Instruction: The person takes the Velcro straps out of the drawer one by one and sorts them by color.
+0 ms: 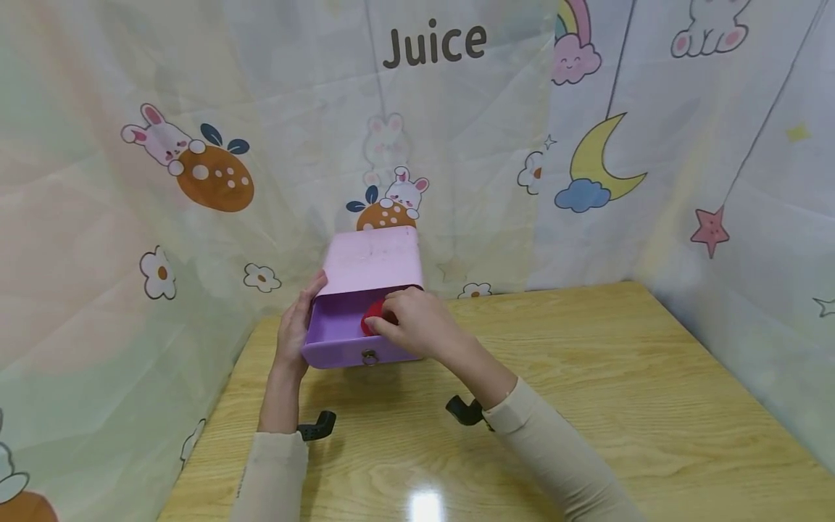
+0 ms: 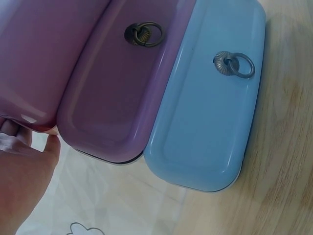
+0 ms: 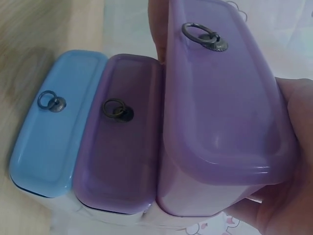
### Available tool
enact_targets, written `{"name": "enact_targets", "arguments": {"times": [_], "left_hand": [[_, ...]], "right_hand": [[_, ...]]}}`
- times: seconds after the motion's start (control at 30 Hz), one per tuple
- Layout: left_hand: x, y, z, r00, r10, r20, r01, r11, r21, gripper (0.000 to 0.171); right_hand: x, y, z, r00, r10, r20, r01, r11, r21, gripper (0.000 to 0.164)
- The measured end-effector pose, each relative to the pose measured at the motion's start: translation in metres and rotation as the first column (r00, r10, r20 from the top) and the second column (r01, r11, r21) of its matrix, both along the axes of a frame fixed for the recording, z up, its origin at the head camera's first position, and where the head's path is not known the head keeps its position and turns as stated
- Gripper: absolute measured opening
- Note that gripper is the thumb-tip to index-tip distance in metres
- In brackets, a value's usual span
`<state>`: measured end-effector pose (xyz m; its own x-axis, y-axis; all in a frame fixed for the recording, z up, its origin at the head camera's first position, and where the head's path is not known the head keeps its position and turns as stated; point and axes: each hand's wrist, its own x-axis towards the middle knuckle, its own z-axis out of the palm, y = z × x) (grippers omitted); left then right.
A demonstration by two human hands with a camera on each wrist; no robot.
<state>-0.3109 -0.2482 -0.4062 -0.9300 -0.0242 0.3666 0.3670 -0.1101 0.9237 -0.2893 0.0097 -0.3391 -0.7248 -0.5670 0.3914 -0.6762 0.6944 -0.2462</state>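
A pink-topped drawer chest [image 1: 375, 259] stands on the table with its light purple top drawer [image 1: 335, 355] pulled out. My left hand [image 1: 296, 326] lies along the chest's left side, fingers extended against it. Inside the open drawer, my right hand [image 1: 417, 322] pinches a red object [image 1: 369, 319] between thumb and fingers. The fingers cover much of that object, so its kind is hidden. Below the pulled-out drawer, a darker purple drawer [image 3: 120, 147] and a light blue drawer [image 3: 61, 132] are closed, each with a metal ring pull.
The wooden table [image 1: 554, 362] extends to the right and front of the chest. A printed fabric backdrop [image 1: 470, 145] hangs close behind and along the sides. Black wrist-camera mounts [image 1: 318, 426] stick out from both forearms above the tabletop.
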Motion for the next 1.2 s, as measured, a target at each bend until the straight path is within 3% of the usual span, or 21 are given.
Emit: {"name": "enact_targets", "arguments": {"times": [0.17, 0.5, 0.9, 1.2], "left_hand": [[0.001, -0.002, -0.001, 1.0, 0.006, 0.01, -0.006, 1.0, -0.004, 0.056], [0.002, -0.004, -0.003, 1.0, 0.001, 0.005, -0.001, 1.0, 0.011, 0.056], [0.001, -0.002, -0.002, 1.0, -0.004, -0.023, 0.004, 1.0, 0.022, 0.056], [-0.001, -0.002, -0.002, 0.999, -0.013, -0.031, 0.013, 1.0, 0.02, 0.057]], "right_hand": [[-0.002, -0.001, 0.004, 0.999, 0.016, 0.032, -0.017, 0.998, 0.052, 0.037], [-0.009, -0.004, 0.02, 0.971, 0.034, 0.236, -0.047, 0.998, 0.051, 0.032], [-0.013, -0.008, 0.023, 0.971, -0.01, 0.24, -0.008, 0.997, 0.073, 0.024], [-0.013, -0.007, 0.021, 0.968, 0.006, 0.25, -0.02, 0.998, 0.056, 0.021]]}}
